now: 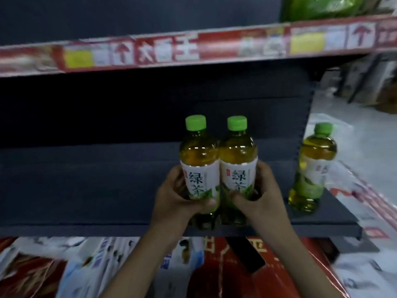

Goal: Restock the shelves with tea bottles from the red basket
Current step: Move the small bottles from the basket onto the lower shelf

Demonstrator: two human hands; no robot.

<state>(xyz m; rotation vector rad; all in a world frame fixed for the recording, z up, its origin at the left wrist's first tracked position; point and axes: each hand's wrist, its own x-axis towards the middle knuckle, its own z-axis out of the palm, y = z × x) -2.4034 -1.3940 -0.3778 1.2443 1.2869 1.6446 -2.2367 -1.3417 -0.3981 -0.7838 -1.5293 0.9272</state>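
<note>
The left hand (174, 196) holds one tea bottle (199, 166), the right hand (257, 194) holds another tea bottle (238, 166), both touching on the dark shelf (86, 190).

Green package (322, 7), printed floor sheets (96, 265), dark flat object (246, 253)

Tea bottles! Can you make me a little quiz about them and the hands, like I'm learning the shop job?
1. True or false: the left hand grips the left bottle and the right hand grips the right bottle, with the two bottles side by side.
2. How many green-capped bottles show? A two, B three, C five.
3. Fill in: the lone bottle stands upright on the dark shelf, to the ___ of the held pair.
Key: 1 true. 2 B. 3 right.
</note>
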